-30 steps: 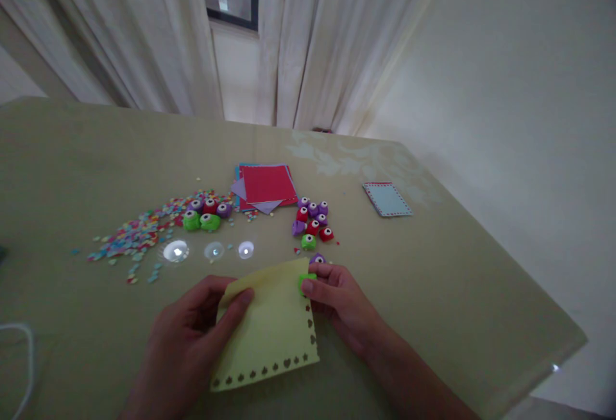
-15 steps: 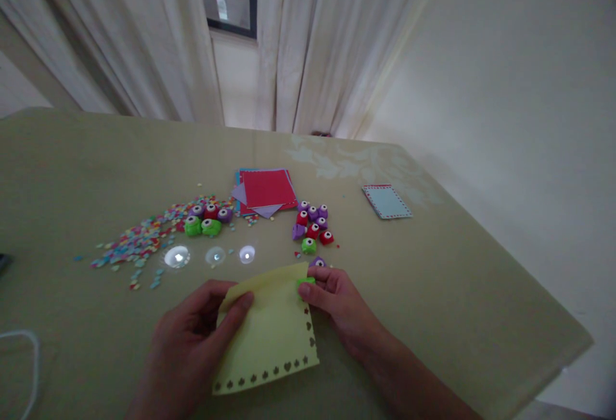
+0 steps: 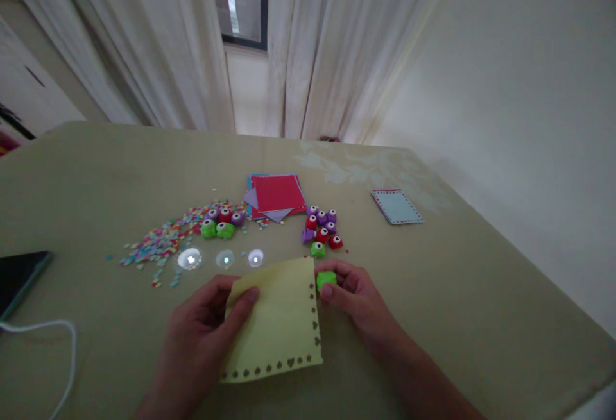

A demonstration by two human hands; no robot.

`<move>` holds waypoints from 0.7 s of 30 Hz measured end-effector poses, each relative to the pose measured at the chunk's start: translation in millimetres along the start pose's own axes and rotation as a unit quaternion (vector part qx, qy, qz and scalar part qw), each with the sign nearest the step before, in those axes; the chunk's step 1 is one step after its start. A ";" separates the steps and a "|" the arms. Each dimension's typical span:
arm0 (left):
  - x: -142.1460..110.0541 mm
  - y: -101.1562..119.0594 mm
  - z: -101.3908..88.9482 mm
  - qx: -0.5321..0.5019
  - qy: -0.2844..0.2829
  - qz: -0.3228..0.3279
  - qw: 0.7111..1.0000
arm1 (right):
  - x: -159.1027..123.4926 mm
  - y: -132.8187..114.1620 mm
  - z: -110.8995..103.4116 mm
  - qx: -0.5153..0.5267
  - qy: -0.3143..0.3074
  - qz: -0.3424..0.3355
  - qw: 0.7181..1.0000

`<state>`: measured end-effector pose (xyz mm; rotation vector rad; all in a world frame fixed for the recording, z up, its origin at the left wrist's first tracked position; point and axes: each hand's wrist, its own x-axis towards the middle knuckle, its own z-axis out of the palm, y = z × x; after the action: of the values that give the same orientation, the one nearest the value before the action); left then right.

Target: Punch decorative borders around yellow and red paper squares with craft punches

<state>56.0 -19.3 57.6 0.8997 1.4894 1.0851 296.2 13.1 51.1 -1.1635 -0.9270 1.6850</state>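
Note:
My left hand point(image 3: 212, 320) pinches a yellow sheet of paper point(image 3: 279, 324) at its left side, thumb on top. Small shapes, such as hearts and stars, are cut along the sheet's bottom and right edges. In my right hand point(image 3: 353, 292) is a green craft punch point(image 3: 326, 280), held between thumb and fingers just beside the paper's upper right edge. Behind it lies a cluster of purple, red and green punches point(image 3: 321, 235) with eye-like tops. Another group of punches point(image 3: 224, 230) sits to the left, by colourful paper confetti point(image 3: 166, 240).
A stack of coloured paper squares point(image 3: 279, 193), red on top, lies at the back. Further right is a pale blue sheet point(image 3: 398, 207) with a punched border. Three clear round discs point(image 3: 190, 258) lie before the confetti. A dark device point(image 3: 22, 276) and white cable point(image 3: 72, 349) are at left.
The green punch has come off the paper's right edge, and one more hole shows near the top of that edge. The view has shifted slightly left.

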 end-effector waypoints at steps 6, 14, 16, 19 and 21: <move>5.2 -0.7 -6.0 -0.037 0.022 -0.010 0.999 | 1.5 -12.8 -13.4 -0.186 0.029 -0.080 0.979; 12.2 -13.5 -8.4 -0.063 0.018 0.018 0.998 | -3.9 9.1 1.3 -0.494 0.028 -0.205 0.845; 13.5 -15.5 -6.6 -0.077 0.003 0.017 0.997 | -1.7 18.4 2.0 -0.528 0.023 -0.249 0.812; 15.4 -17.2 -2.8 -0.098 -0.011 0.026 0.995 | 2.8 24.6 -1.7 -0.555 0.055 -0.300 0.774; 15.8 -17.0 -0.5 -0.105 -0.020 0.031 0.994 | 7.6 18.8 -2.7 -0.552 0.080 -0.338 0.758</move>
<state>52.8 -9.9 36.6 0.8205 1.2940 1.2366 292.8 13.8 31.0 -1.3623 -2.0376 0.3247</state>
